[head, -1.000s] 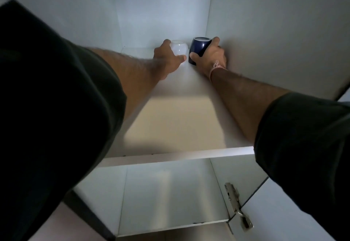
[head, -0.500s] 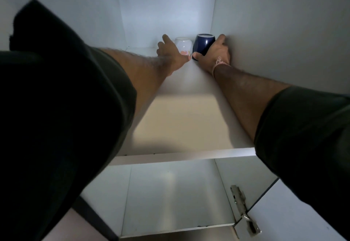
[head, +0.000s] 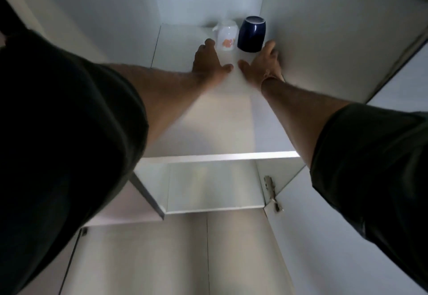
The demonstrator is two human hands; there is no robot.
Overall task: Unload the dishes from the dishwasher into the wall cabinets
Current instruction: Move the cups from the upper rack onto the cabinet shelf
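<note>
On the far left of the upper shelf point(head: 208, 128), our dark left sleeve point(head: 58, 121) fills the view. Our left hand point(head: 209, 61) has let go of the white flowered mug point(head: 227, 37) it cupped half a second ago. It now lies on the shelf with fingers spread and relaxed, holding nothing, the fingertips close to the mug. That mug stands upside down at the back of the shelf, toward its right corner. Close beside it, nearer the shelf's right wall, the dark blue mug point(head: 252, 35) also stands upside down. Our right hand point(head: 262, 65) has come off it too, fingers apart and empty. We judge both mugs delivered, so the hands are free to return to the dishwasher, which is out of view. The shelf is plain white board. Below its front edge a lower shelf point(head: 213, 188) shows, and down to the right a metal hinge point(head: 269, 187) carries the open door point(head: 324, 236).
</note>
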